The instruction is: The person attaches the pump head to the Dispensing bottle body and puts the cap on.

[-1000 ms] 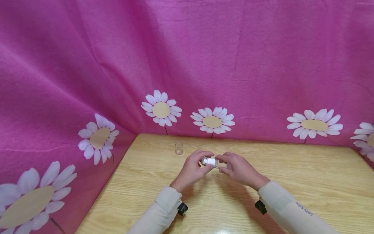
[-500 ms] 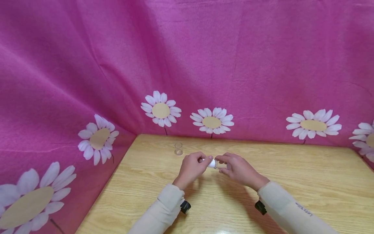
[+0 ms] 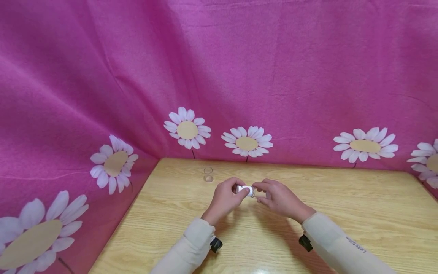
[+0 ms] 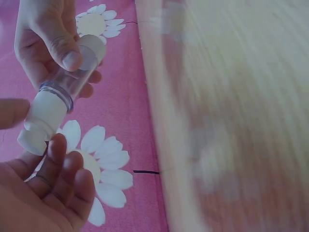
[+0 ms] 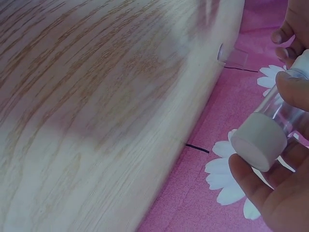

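A small pump bottle with a clear body (image 4: 72,79), a white base (image 5: 258,140) and a white pump head (image 3: 244,191) is held tilted between both hands above the table. My right hand (image 3: 282,199) grips the clear body, its thumb along the side in the left wrist view. My left hand (image 3: 224,199) pinches the white pump head and collar (image 4: 46,111) from the other end, thumb on one side and fingertips by the nozzle. A clear cap (image 3: 208,176) stands on the table behind the left hand; it shows in the right wrist view too.
The light wood-grain table (image 3: 178,205) spreads under both hands. Pink cloth (image 3: 301,76) printed with large white daisies rises along its back and left edges. A black wrist camera (image 3: 216,244) sits at the left sleeve, another black camera (image 3: 305,242) at the right.
My left hand's thumb and fingers have shifted around the white pump head, covering more of it half a second ago and less now. The right hand and the clear cap have stayed put.
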The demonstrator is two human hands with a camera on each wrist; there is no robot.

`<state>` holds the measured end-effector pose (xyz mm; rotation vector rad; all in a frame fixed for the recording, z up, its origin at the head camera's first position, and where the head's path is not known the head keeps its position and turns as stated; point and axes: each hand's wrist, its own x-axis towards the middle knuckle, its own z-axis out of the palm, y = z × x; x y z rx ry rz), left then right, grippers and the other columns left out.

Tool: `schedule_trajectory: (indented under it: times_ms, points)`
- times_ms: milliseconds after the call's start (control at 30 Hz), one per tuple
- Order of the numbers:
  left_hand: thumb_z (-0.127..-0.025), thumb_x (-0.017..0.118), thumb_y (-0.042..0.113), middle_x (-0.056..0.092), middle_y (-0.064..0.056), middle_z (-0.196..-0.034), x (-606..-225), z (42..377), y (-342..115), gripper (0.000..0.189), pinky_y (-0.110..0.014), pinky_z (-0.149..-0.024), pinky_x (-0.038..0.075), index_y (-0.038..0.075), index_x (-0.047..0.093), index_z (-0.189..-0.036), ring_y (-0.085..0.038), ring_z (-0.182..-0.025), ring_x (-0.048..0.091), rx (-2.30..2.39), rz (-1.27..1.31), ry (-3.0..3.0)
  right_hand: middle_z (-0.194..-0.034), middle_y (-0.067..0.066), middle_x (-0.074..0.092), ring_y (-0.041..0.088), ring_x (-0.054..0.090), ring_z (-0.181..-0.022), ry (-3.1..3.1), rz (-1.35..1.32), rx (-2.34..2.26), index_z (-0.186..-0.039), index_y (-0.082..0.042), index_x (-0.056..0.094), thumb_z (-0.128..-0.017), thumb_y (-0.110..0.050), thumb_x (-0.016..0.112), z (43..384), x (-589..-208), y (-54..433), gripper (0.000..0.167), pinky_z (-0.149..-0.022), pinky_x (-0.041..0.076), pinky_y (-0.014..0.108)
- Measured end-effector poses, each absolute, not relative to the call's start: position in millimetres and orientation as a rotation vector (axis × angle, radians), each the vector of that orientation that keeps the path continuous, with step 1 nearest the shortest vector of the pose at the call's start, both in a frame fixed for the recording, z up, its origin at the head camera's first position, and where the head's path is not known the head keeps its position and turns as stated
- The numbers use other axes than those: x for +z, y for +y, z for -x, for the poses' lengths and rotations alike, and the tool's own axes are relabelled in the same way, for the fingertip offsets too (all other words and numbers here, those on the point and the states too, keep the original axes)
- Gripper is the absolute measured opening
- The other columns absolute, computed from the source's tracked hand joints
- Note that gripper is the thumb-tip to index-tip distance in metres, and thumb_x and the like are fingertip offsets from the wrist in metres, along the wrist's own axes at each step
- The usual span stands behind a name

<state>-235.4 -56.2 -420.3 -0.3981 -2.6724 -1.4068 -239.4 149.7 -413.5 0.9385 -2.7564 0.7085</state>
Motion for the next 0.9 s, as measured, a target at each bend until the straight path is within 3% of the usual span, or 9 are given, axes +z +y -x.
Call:
schedule_trajectory:
  times_ms: [233,433,600,700,900]
  points:
    - [-0.088,0.074,0.022,0.066,0.000,-0.100,-426,231,-60,0.022,-0.022,-0.074,0.045,0.013,0.067,-0.107,-0.013,-0.088,0.055,-1.382,0.503,-2.588,-0.102,0.003,0.069,0.016,0.066,-0.089,-2.749,-0.946,0.702,-0.123,-0.008,0.066,-0.088,-0.013,0.074,240,-414,148,0.036,-0.076,0.055,0.034]
    - [-0.096,0.063,0.035,0.066,0.000,-0.101,-424,233,-59,0.027,-0.022,-0.066,0.046,0.015,0.066,-0.113,-0.010,-0.081,0.055,-1.411,0.365,-2.598,-0.103,0.005,0.069,0.006,0.056,-0.076,-2.766,-0.941,0.705,-0.124,-0.006,0.066,-0.088,-0.012,0.073,240,-412,148,0.037,-0.067,0.049,0.025]
    - [-0.097,0.052,0.054,0.061,0.005,-0.076,-418,237,-59,0.040,-0.024,-0.058,0.040,0.017,0.068,-0.091,-0.009,-0.063,0.049,-1.394,0.198,-2.656,-0.104,0.005,0.069,0.004,0.053,-0.073,-2.752,-0.946,0.719,-0.125,-0.005,0.065,-0.088,-0.012,0.073,240,-411,147,0.038,-0.065,0.047,0.022]
    - [-0.096,0.054,0.055,0.056,0.006,-0.064,-415,236,-59,0.044,-0.025,-0.055,0.037,0.016,0.064,-0.077,-0.009,-0.057,0.046,-1.384,0.211,-2.734,-0.102,0.004,0.069,0.006,0.055,-0.074,-2.741,-0.957,0.709,-0.124,-0.006,0.066,-0.088,-0.012,0.074,240,-411,147,0.037,-0.065,0.047,0.023]
    - [-0.096,0.058,0.050,0.060,0.006,-0.065,-415,233,-59,0.040,-0.025,-0.054,0.039,0.017,0.063,-0.074,-0.009,-0.057,0.049,-1.414,0.224,-2.786,-0.101,0.003,0.070,0.008,0.059,-0.080,-2.739,-0.965,0.683,-0.122,-0.007,0.067,-0.087,-0.012,0.074,240,-414,147,0.036,-0.068,0.050,0.026]
